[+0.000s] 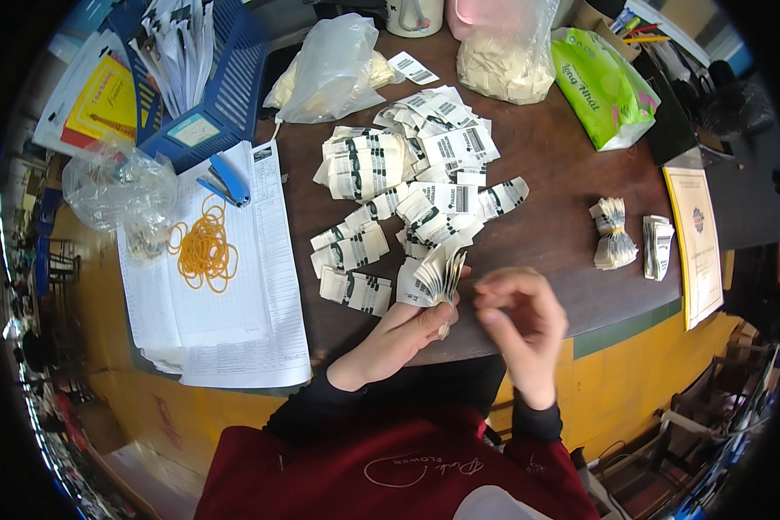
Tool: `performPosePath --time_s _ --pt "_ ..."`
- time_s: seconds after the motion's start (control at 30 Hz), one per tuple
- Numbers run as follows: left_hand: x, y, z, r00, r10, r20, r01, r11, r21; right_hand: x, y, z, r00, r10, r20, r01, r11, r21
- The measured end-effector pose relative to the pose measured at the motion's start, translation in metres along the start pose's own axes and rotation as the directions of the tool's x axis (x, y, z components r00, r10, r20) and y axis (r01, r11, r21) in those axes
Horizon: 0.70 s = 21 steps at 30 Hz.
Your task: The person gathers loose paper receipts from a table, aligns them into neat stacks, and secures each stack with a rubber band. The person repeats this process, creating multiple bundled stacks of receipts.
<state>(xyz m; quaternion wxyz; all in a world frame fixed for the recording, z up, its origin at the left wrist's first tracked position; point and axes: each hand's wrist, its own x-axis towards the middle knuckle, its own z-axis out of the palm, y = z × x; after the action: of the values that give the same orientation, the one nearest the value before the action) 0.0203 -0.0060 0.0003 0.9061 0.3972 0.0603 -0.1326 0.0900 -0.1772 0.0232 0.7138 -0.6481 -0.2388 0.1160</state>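
My left hand (399,336) grips a fanned stack of white labels (439,276) at its lower end, with the thumb across the front. Just right of that stack, my right hand (526,325) is raised with curled fingers and a gap between thumb and fingertips; nothing shows in it. Beyond the hands spreads a pile of white labels (459,147) with dark barcodes and green print, some in loose stacks. To the right stand a banded bundle of labels (614,234) and a smaller folded bundle (658,248).
Orange rubber bands (206,251) and a blue stapler (225,180) lie on paper sheets (264,338) at left. Behind them is a blue file holder (243,69). Plastic bags (334,74) and a green tissue pack (602,91) line the back. A yellow-edged booklet (695,243) lies at right.
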Motion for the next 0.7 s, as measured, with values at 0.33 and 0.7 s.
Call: performPosePath --time_s 0.33,0.7 --pt "-0.006 -0.005 -0.005 0.999 0.025 -0.037 -0.021 0.994 0.106 0.0 0.005 0.047 0.981 0.113 -0.155 -0.071 0.963 0.259" --pt "-0.014 -0.016 -0.017 0.999 0.044 -0.026 -0.041 0.994 0.105 0.0 0.003 0.048 0.986 -0.047 -0.158 0.022 0.987 -0.158"
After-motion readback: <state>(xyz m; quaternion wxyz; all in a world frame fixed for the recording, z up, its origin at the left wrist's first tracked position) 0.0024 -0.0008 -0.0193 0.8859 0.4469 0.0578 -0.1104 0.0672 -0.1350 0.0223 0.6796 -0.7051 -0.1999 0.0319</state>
